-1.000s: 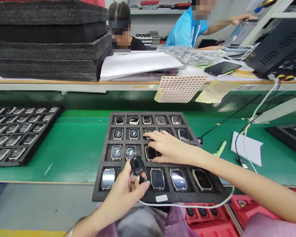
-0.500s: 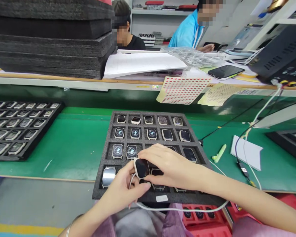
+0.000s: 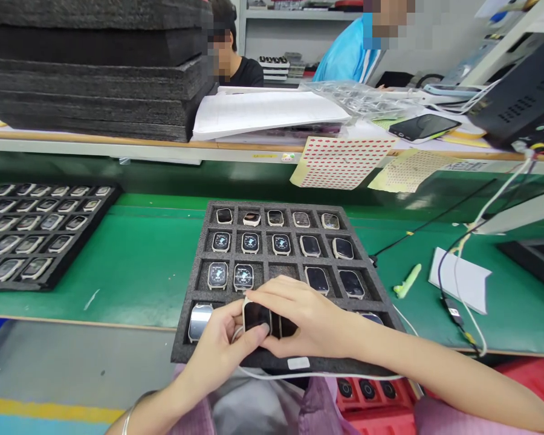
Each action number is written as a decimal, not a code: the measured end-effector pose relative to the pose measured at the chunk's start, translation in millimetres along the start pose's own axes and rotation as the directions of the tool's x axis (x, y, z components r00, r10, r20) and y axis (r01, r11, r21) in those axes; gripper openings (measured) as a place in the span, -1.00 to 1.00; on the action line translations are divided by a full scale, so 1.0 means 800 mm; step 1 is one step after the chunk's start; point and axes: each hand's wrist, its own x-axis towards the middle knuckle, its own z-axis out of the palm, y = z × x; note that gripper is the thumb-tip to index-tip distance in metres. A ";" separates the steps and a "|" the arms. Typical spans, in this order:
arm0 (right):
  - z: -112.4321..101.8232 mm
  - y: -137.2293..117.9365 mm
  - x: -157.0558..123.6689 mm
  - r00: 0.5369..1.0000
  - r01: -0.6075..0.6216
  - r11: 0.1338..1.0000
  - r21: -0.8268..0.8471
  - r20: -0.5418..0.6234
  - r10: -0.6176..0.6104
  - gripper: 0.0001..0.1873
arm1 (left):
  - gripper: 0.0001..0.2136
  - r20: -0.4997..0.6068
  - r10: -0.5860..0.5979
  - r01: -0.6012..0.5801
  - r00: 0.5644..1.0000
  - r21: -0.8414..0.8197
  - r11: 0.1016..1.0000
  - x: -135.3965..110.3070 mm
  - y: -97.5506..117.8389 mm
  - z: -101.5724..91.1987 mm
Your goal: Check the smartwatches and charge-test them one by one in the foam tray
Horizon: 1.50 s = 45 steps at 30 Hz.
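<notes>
A smartwatch body (image 3: 256, 315) with a dark screen and pale case is held over the near rows of a black foam tray (image 3: 294, 364). My left hand (image 3: 229, 338) is closed on it, with the thumb on the lower part of the screen. From the right, my right hand (image 3: 308, 314) grips the same watch at its edges, fingertips along the top. A white cable (image 3: 321, 376) runs to the left hand; its end is hidden behind the watch. More watches sit in the tray, several with lit faces (image 3: 243, 277), others dark. A silvery-screened one (image 3: 200, 322) lies left of my hands.
Another black tray of watches (image 3: 36, 241) lies at the left of the green bench (image 3: 140, 260). Stacked black foam (image 3: 95, 72) and papers (image 3: 267, 113) occupy the shelf. Cables (image 3: 457, 260) hang at right. Red trays (image 3: 376, 420) are below; two people sit beyond.
The watch in my hands has tilted and shifted slightly left. My left thumb has moved up onto its screen. The view has shifted a little.
</notes>
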 end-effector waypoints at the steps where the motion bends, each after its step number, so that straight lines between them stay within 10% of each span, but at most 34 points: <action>1: 0.000 0.000 0.000 1.000 -0.002 1.000 0.011 -0.007 0.002 -0.57 | -0.83 -0.004 0.003 -0.003 1.000 0.010 1.000 0.000 -0.001 0.000; 20: 0.002 0.005 -0.008 0.999 -0.046 0.992 0.115 0.028 0.043 -0.43 | -0.81 -0.003 -0.006 0.007 1.000 0.083 0.997 -0.002 -0.008 0.001; 27: -0.037 0.018 -0.005 0.990 -0.140 0.979 0.148 0.005 0.141 -0.54 | -0.61 0.057 -0.117 0.105 0.992 0.187 0.977 -0.005 -0.003 0.010; 45: -0.092 0.049 -0.078 0.881 -0.252 0.812 -0.526 0.223 0.417 -0.66 | -0.70 0.235 -0.183 0.162 0.955 0.105 0.981 0.004 -0.004 0.048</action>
